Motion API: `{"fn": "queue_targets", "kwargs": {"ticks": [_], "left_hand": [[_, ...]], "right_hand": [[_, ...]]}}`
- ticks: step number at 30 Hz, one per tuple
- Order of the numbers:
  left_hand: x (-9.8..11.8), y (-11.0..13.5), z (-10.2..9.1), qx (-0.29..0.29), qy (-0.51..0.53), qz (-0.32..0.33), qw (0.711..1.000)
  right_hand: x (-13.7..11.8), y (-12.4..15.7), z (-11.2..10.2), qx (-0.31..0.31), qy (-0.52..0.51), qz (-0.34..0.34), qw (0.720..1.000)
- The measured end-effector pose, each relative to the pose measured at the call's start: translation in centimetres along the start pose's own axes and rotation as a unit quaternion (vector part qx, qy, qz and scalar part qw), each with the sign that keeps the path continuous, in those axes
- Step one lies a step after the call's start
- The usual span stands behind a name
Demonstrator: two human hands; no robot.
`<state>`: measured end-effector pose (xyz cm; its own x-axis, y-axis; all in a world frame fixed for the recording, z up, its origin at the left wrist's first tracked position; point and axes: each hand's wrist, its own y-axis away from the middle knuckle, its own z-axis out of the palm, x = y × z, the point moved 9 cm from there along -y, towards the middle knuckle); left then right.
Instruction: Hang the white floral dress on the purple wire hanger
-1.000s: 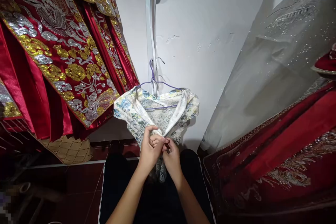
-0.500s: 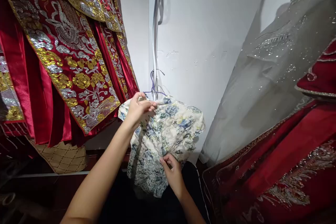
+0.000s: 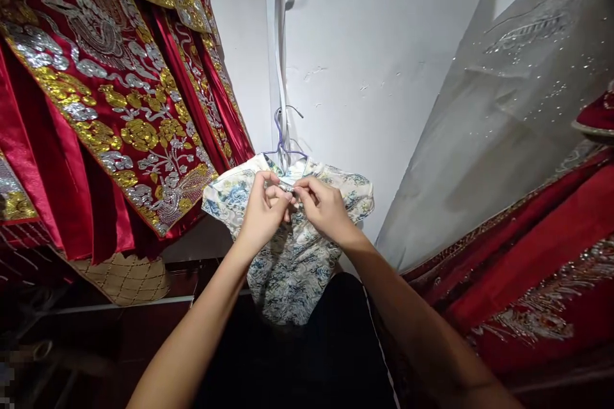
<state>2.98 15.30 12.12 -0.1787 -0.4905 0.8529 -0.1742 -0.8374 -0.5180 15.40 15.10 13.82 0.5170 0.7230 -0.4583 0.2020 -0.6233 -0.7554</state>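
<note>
A short-sleeved blouse [image 3: 292,281], white with blue and green flowers, hangs on a thin purple hanger [image 3: 280,134] against the wall. At the front of its neckline, my left hand [image 3: 268,204] pinches the collar edge between thumb and fingers. My right hand [image 3: 323,204] pinches the other collar edge right beside it, and the fingertips of both hands almost meet. Whatever small fastening lies between the fingertips is too hidden to make out. Below the hands the blouse front hangs down in loose folds.
Red garments with gold and silver embroidery [image 3: 139,134] hang close on the left. A sheer sparkling grey-white gown [image 3: 484,115] and a red beaded garment [image 3: 542,268] hang on the right. A white metal upright [image 3: 280,32] runs up the wall [image 3: 364,32] behind the hanger.
My right hand has risen from the lower front of the blouse to the neckline, meeting my left hand there. The collar now shows more openly, and the view has shifted slightly.
</note>
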Motion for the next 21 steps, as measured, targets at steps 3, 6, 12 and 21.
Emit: {"fn": "queue_targets", "kwargs": {"ticks": [3,6,12,21], "left_hand": [[-0.5,0.3,-0.2,0.003,-0.040,-0.008,0.999],[0.1,-0.4,-0.6,0.010,-0.098,0.018,0.995],[-2.6,-1.5,-0.6,-0.032,-0.164,0.012,0.986],[-5.9,2.2,-0.4,-0.145,-0.306,-0.051,0.939]], "right_hand": [[0.1,-0.1,0.2,-0.001,0.007,-0.007,1.000],[-0.6,-1.3,-0.1,0.013,0.023,-0.038,0.999],[-0.7,-4.2,-1.7,0.042,-0.067,-0.040,0.996],[8.3,-0.3,-12.8,0.219,-0.344,0.070,0.911]]}}
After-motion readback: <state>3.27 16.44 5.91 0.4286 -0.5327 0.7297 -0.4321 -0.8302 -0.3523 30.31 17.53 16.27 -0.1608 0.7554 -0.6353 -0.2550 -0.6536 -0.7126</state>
